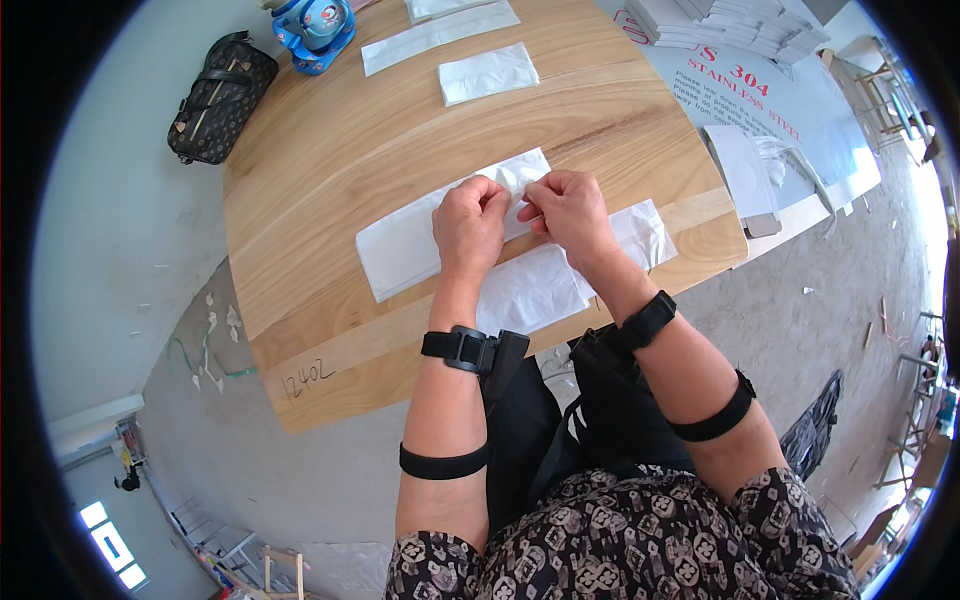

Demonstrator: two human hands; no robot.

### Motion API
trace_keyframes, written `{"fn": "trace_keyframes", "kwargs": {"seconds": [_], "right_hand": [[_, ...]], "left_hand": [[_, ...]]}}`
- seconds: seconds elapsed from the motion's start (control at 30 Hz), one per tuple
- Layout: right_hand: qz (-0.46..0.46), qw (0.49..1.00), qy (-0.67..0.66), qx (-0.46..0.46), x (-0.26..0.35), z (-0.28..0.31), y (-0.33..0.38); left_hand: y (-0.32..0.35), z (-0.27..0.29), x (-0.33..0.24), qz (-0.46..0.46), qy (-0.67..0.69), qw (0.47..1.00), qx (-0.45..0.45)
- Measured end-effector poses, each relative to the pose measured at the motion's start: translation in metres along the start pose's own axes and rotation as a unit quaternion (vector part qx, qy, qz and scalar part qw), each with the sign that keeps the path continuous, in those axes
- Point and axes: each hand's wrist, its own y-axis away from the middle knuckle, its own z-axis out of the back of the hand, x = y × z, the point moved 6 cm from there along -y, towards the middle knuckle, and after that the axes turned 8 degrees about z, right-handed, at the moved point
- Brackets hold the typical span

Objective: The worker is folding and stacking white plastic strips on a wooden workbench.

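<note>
A long, thin white sheet, flat and slightly creased like plastic film or tissue, lies slantwise on the wooden table. My left hand is closed over its middle, thumb and forefinger pinching the film. Close by on the right, my right hand pinches the same sheet near its right end. The fingertips of both hands almost meet, and the exact spot they grip is partly hidden. Nearer to me, a second crinkled white sheet lies along the table's front edge, partly under my right wrist.
Toward the far side of the wooden table lie a folded white stack and a longer white strip. A blue bottle and a dark patterned handbag stand far left. White flat boxes are piled on a panel at right.
</note>
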Motion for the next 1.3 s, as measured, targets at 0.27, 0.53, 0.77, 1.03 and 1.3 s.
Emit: {"fn": "trace_keyframes", "kwargs": {"seconds": [0.27, 0.53, 0.77, 1.03, 1.3], "right_hand": [[0.005, 1.0, -0.026, -0.001, 0.001, 0.004, 0.001], [0.0, 1.0, -0.001, 0.012, 0.007, 0.0, 0.006], [0.03, 0.998, 0.051, -0.003, 0.001, -0.003, -0.002], [0.003, 1.0, -0.018, -0.01, 0.002, -0.01, -0.001], [-0.023, 0.999, -0.016, -0.019, -0.005, 0.0, -0.004]], "left_hand": [[0.001, -0.006, -0.003, -0.027, 0.075, 0.997, -0.005], [0.002, -0.005, 0.001, -0.003, 0.05, 0.999, 0.0], [0.007, -0.007, -0.004, 0.017, 0.114, 0.993, 0.041], [0.003, -0.003, 0.009, 0.058, 0.19, 0.98, 0.019], [0.003, 0.006, 0.011, 0.098, 0.302, 0.948, -0.02]]}}
